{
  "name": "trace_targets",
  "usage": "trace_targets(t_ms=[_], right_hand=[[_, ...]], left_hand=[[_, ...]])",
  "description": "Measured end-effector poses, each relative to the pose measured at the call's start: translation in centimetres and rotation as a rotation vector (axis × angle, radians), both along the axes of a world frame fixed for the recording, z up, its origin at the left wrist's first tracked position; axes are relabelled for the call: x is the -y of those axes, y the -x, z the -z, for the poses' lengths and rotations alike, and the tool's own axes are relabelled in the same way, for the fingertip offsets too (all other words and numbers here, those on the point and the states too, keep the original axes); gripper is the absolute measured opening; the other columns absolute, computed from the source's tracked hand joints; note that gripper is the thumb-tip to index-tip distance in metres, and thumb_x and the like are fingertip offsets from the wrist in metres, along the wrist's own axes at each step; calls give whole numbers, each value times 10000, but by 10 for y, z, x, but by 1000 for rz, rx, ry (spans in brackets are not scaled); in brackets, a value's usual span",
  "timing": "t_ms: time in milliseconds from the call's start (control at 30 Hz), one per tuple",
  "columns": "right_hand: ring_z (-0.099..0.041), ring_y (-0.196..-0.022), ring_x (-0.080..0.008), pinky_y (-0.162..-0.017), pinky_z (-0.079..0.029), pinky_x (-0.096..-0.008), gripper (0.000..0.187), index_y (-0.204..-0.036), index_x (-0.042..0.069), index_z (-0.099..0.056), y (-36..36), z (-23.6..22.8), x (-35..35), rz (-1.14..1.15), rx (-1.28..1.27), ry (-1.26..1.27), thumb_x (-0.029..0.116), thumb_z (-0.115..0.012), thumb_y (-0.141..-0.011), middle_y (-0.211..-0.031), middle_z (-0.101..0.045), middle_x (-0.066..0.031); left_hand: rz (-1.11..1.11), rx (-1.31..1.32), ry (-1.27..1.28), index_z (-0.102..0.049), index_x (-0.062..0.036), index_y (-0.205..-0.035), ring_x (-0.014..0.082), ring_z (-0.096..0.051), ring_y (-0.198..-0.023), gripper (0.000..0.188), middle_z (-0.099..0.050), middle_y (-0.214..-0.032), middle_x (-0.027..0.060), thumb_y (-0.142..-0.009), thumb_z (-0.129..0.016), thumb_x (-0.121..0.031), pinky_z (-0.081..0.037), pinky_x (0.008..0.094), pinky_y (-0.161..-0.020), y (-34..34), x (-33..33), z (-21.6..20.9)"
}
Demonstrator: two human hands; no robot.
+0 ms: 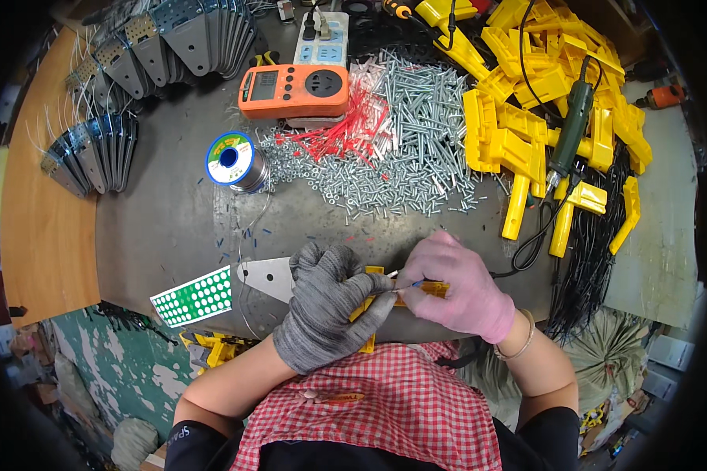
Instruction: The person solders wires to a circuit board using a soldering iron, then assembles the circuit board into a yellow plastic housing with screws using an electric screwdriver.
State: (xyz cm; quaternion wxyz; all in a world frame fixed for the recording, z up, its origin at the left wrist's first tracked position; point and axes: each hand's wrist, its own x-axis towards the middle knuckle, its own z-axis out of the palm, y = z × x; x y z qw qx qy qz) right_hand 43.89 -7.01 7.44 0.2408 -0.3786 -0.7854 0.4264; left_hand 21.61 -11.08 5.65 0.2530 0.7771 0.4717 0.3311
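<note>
My left hand (pixel 330 302), in a grey knitted glove, pinches thin wire ends (pixel 396 289) between thumb and forefinger. From the other side my right hand (pixel 457 289), in a pink glove, pinches a thin wire with a bit of blue at its fingertips. The two sets of fingertips nearly meet. Under both hands lies a yellow plastic housing (pixel 435 293), mostly covered. A flat grey metal plate (pixel 267 278) reaches left from beneath my left hand, beside a green panel with white dots (pixel 195 298). A black cable runs off to the right of my right hand.
A solder wire spool (pixel 236 162) stands beyond my left hand, near an orange meter (pixel 294 91). Screws and nuts (pixel 416 133) are heaped at the back. Yellow housings (pixel 518 133), a green corded tool (pixel 571 129) and black cables (pixel 585 259) lie right; metal plates (pixel 94 153) stand left.
</note>
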Motion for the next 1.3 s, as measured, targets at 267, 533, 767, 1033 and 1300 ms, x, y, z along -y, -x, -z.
trace_targets(t_ms=[267,533,767,1033,1300], right_hand=[[-595,-800,-257,-823,-467,-375,95,-808,106,-687,1,6,4,45,-62,-66,66,-740,-740,-802,-624,-43],[-590,-813,-259,-827,-471,-377,118,-815,108,-688,3,5,6,50,-38,-100,63,-744,-722,-815,-619,-45],[-606,-855,-271,-832,-478,-373,133,-850,106,-701,0,5,6,82,-28,-118,92,-762,-733,-840,-635,-48],[-638,-1018,-329,-957,-506,-436,155,-978,65,-706,-36,10,-5,-62,96,72,143,-710,-844,-1024,-669,-116],[-629,-1065,-347,-935,-526,-423,170,-1018,60,-700,-6,-1,8,-134,138,-118,109,-679,-857,-1136,-651,-113]], left_hand=[[26,35,24,-745,-118,-916,272,-565,-845,221,-554,-854,67,-713,-818,-167,-375,427,-827,0,-1,0],[-58,27,50,-732,-126,-889,272,-574,-847,223,-575,-857,68,-682,-813,-146,-377,432,-826,-5,4,1],[-47,27,-31,-737,-137,-913,259,-577,-851,254,-589,-863,58,-678,-831,-160,-372,441,-823,-6,6,7],[0,-83,-83,-740,-177,-920,266,-574,-894,248,-640,-921,23,-696,-826,-243,-366,471,-837,2,12,10],[21,-172,-150,-700,-161,-946,272,-604,-960,260,-695,-923,-9,-720,-830,-159,-357,481,-890,1,14,4]])
